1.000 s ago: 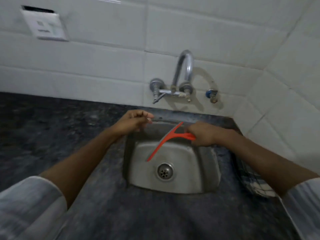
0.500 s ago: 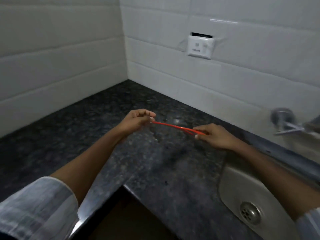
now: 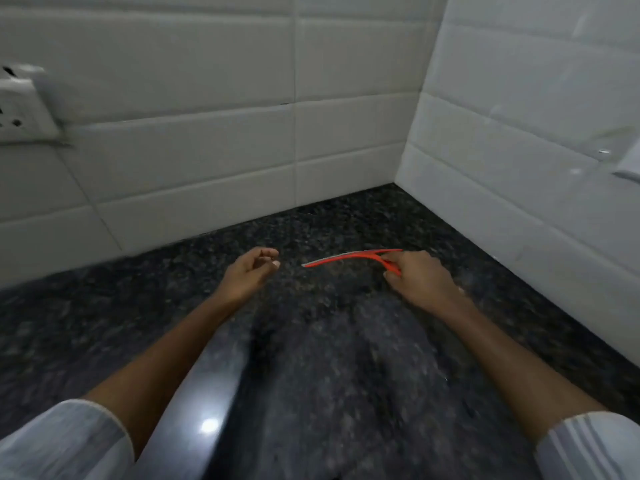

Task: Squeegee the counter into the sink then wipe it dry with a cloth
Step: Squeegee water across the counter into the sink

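I judge the task barely begun: the counter (image 3: 329,341) in this corner looks unswept, though the blur hides any water, and neither sink nor cloth is in view. My right hand (image 3: 420,277) pinches the squeegee (image 3: 349,257) by its handle, blade pointing left, just above the stone. My left hand (image 3: 251,270) is loosely curled, fingers near the thumb, holding nothing, just beside the blade tip.
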